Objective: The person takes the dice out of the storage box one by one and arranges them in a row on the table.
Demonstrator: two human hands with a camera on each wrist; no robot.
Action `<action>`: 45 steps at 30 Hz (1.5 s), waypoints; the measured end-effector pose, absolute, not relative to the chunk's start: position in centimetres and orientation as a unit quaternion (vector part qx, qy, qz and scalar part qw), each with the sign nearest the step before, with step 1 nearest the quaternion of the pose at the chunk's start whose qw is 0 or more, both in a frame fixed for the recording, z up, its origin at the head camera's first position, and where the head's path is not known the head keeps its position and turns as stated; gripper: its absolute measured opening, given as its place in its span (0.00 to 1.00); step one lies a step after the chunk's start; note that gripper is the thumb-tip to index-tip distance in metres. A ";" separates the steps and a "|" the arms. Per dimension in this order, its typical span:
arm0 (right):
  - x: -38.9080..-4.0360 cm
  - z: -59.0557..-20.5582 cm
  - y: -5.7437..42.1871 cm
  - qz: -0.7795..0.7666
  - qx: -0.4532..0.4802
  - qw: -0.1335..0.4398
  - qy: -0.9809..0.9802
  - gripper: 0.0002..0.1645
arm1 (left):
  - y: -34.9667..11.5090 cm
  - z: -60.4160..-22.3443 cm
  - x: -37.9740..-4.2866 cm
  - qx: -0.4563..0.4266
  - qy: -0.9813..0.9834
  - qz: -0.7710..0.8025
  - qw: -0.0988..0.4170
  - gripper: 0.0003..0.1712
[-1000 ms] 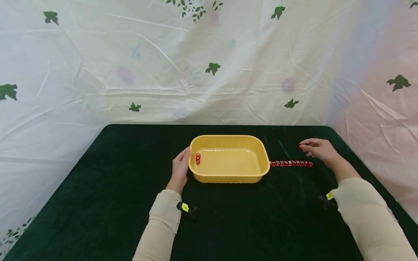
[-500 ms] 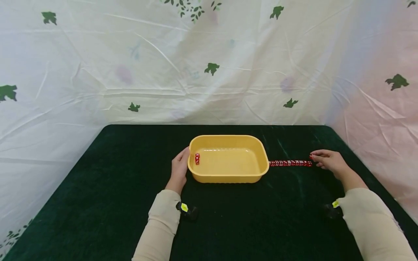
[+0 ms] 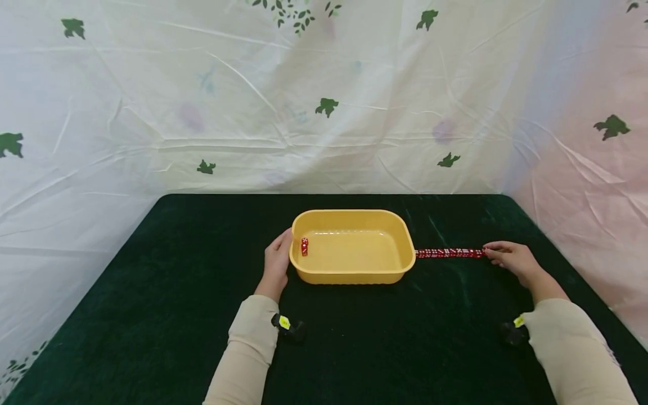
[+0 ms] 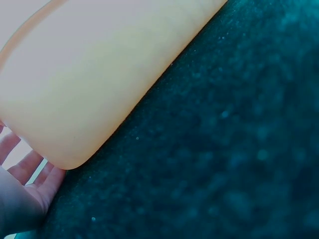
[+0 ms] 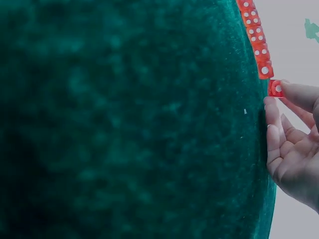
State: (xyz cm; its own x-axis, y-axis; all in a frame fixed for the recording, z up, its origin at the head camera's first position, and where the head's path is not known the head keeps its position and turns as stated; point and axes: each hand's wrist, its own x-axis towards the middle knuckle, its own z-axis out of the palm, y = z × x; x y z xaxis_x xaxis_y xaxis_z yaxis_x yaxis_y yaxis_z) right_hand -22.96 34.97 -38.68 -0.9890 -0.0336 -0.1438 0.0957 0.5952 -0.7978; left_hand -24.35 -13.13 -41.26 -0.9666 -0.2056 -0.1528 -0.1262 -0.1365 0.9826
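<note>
A yellow plastic basin stands on the table, with two red dice near its left inner wall. My left hand rests against the basin's left end; in the left wrist view its fingers lie extended along the outer wall. A row of red dice runs rightward from the basin's right side. At that row's right end, my right hand pinches a single red die between thumb and fingers. In the right wrist view a small gap separates this die from the last die of the row.
Dark green cloth covers the table. White sheeting with green leaf shapes hangs behind and at both sides. A black wrist camera sits by the right sleeve, and another wrist camera by the left.
My right hand has moved right and toward me, bringing the pinched die down to the row's right end. The left hand and basin hold still relative to the table.
</note>
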 end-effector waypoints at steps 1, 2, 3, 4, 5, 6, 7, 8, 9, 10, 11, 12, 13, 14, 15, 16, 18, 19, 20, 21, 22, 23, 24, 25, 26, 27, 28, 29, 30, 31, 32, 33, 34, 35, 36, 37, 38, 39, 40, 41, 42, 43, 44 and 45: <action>-22.9 -38.7 35.0 -0.446 0.020 0.070 0.892 0.28 | -13.1 -41.3 -24.3 0.127 -0.657 -0.743 0.026 0.27; -22.9 -38.8 34.9 -0.443 0.020 0.069 0.894 0.28 | -13.1 -41.3 -24.3 0.127 -0.658 -0.742 0.026 0.27; -22.8 -38.9 34.9 -0.440 0.021 0.069 0.895 0.28 | -13.1 -41.3 -24.3 0.127 -0.658 -0.742 0.025 0.27; -22.8 -39.0 34.9 -0.437 0.022 0.070 0.896 0.29 | -13.1 -41.2 -24.3 0.128 -0.658 -0.742 0.025 0.27; -22.8 -39.0 34.8 -0.436 0.023 0.071 0.897 0.29 | -13.1 -41.2 -24.3 0.128 -0.658 -0.742 0.025 0.27; -22.8 -39.1 34.8 -0.436 0.025 0.072 0.897 0.29 | -13.1 -41.2 -24.2 0.125 -0.658 -0.742 0.025 0.28; -22.8 -39.2 34.7 -0.434 0.026 0.072 0.898 0.30 | -13.1 -41.2 -24.2 0.125 -0.657 -0.743 0.024 0.28; -22.8 -39.3 34.7 -0.432 0.027 0.072 0.898 0.30 | -13.1 -41.2 -24.2 0.124 -0.658 -0.743 0.023 0.28; -22.8 -39.4 34.7 -0.430 0.027 0.071 0.900 0.30 | -13.1 -41.2 -24.2 0.124 -0.657 -0.743 0.023 0.28; -22.8 -39.4 34.6 -0.428 0.026 0.068 0.901 0.30 | -13.1 -41.2 -24.2 0.121 -0.656 -0.744 0.023 0.27; -22.8 -39.4 34.6 -0.426 0.025 0.065 0.902 0.30 | -13.1 -41.2 -24.2 0.120 -0.656 -0.745 0.023 0.27; -22.8 -39.5 34.5 -0.424 0.024 0.061 0.903 0.29 | -13.1 -41.2 -24.2 0.120 -0.657 -0.744 0.023 0.27; -22.8 -39.5 34.5 -0.423 0.023 0.058 0.904 0.29 | -13.1 -41.2 -24.3 0.121 -0.657 -0.744 0.022 0.26; -22.8 -39.5 34.5 -0.423 0.023 0.056 0.904 0.29 | -13.1 -41.2 -24.3 0.121 -0.658 -0.743 0.022 0.26; -22.8 -39.5 34.4 -0.423 0.024 0.055 0.904 0.29 | -13.1 -41.2 -24.3 0.120 -0.658 -0.743 0.022 0.26; -22.8 -39.5 34.4 -0.424 0.025 0.055 0.904 0.29 | -13.2 -41.2 -24.3 0.120 -0.659 -0.742 0.022 0.26; -22.8 -39.5 34.3 -0.427 0.028 0.057 0.902 0.30 | -13.2 -41.2 -24.3 0.122 -0.660 -0.741 0.021 0.26; -22.7 -39.5 34.2 -0.429 0.029 0.059 0.901 0.30 | -13.2 -41.2 -24.3 0.122 -0.659 -0.741 0.022 0.27; -22.7 -39.5 34.2 -0.430 0.029 0.061 0.900 0.30 | -13.2 -41.2 -24.3 0.123 -0.659 -0.741 0.022 0.27; -22.7 -39.5 34.2 -0.432 0.029 0.063 0.899 0.31 | -13.2 -41.2 -24.3 0.124 -0.659 -0.742 0.022 0.28; -22.6 -39.5 34.2 -0.434 0.028 0.065 0.898 0.31 | -13.1 -41.2 -24.4 0.126 -0.659 -0.741 0.022 0.28; -22.6 -39.5 34.3 -0.436 0.027 0.066 0.897 0.31 | -13.1 -41.2 -24.4 0.127 -0.659 -0.741 0.021 0.28; -22.6 -39.5 34.3 -0.437 0.028 0.068 0.897 0.31 | -13.1 -41.3 -24.4 0.128 -0.659 -0.741 0.020 0.28; -22.5 -39.5 34.3 -0.438 0.028 0.071 0.896 0.31 | -13.1 -41.3 -24.3 0.129 -0.660 -0.740 0.019 0.28; -22.5 -39.5 34.3 -0.440 0.029 0.072 0.895 0.31 | -13.1 -41.3 -24.3 0.129 -0.660 -0.740 0.018 0.28; -22.5 -39.5 34.3 -0.441 0.029 0.074 0.894 0.31 | -13.1 -41.3 -24.3 0.127 -0.661 -0.739 0.017 0.29; -22.5 -39.5 34.3 -0.443 0.028 0.075 0.893 0.31 | -13.1 -41.3 -24.3 0.126 -0.661 -0.739 0.018 0.29; -22.5 -39.5 34.3 -0.444 0.027 0.076 0.892 0.32 | -13.2 -41.2 -24.3 0.125 -0.662 -0.739 0.019 0.29; -22.6 -39.5 34.3 -0.445 0.028 0.078 0.892 0.32 | -13.2 -41.2 -24.3 0.125 -0.662 -0.739 0.020 0.28; -22.6 -39.4 34.2 -0.447 0.028 0.081 0.890 0.32 | -13.2 -41.2 -24.3 0.124 -0.662 -0.739 0.021 0.28; -22.6 -39.4 34.2 -0.449 0.027 0.083 0.889 0.33 | -13.2 -41.2 -24.3 0.125 -0.662 -0.739 0.023 0.28; -22.7 -39.3 34.2 -0.451 0.028 0.087 0.888 0.33 | -13.2 -41.2 -24.3 0.122 -0.662 -0.739 0.025 0.28; -22.7 -39.3 34.2 -0.451 0.027 0.090 0.888 0.33 | -13.2 -41.1 -24.3 0.122 -0.661 -0.740 0.027 0.28; -22.8 -39.2 34.2 -0.450 0.027 0.093 0.888 0.33 | -13.2 -41.1 -24.3 0.121 -0.660 -0.741 0.028 0.28; -22.8 -39.1 34.3 -0.447 0.026 0.097 0.889 0.33 | -13.2 -41.1 -24.3 0.121 -0.659 -0.742 0.030 0.28; -22.8 -39.0 34.3 -0.443 0.023 0.101 0.890 0.32 | -13.2 -41.2 -24.4 0.121 -0.658 -0.743 0.031 0.28; -22.9 -38.9 34.4 -0.439 0.019 0.105 0.892 0.32 | -13.2 -41.2 -24.4 0.120 -0.657 -0.744 0.033 0.28; -23.0 -38.7 34.5 -0.435 0.015 0.112 0.893 0.32 | -13.2 -41.2 -24.3 0.118 -0.656 -0.744 0.033 0.28; -23.0 -38.4 34.5 -0.433 0.012 0.120 0.893 0.32 | -13.2 -41.2 -24.3 0.118 -0.656 -0.745 0.032 0.28; -23.1 -38.2 34.6 -0.432 0.010 0.130 0.892 0.32 | -13.2 -41.2 -24.3 0.119 -0.656 -0.745 0.031 0.29; -23.2 -37.8 34.6 -0.429 0.010 0.141 0.892 0.32 | -13.2 -41.2 -24.3 0.118 -0.657 -0.744 0.031 0.29; -23.4 -37.5 34.6 -0.426 0.009 0.152 0.892 0.32 | -13.2 -41.2 -24.3 0.117 -0.656 -0.745 0.031 0.29; -23.5 -37.1 34.6 -0.422 0.009 0.161 0.892 0.32 | -13.2 -41.2 -24.3 0.116 -0.657 -0.744 0.029 0.30; -23.7 -36.7 34.6 -0.418 0.010 0.168 0.893 0.33 | -13.2 -41.3 -24.3 0.116 -0.657 -0.745 0.029 0.30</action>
State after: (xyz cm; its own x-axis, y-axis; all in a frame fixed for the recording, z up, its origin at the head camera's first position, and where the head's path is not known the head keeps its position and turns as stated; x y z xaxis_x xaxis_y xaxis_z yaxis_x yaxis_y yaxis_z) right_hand -23.69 34.57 -36.67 -0.9433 -0.1229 -0.3084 0.1582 0.6503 -0.7430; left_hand -24.29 -13.24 -41.26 -0.9714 -0.1950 -0.1352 -0.1098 -0.1357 0.9846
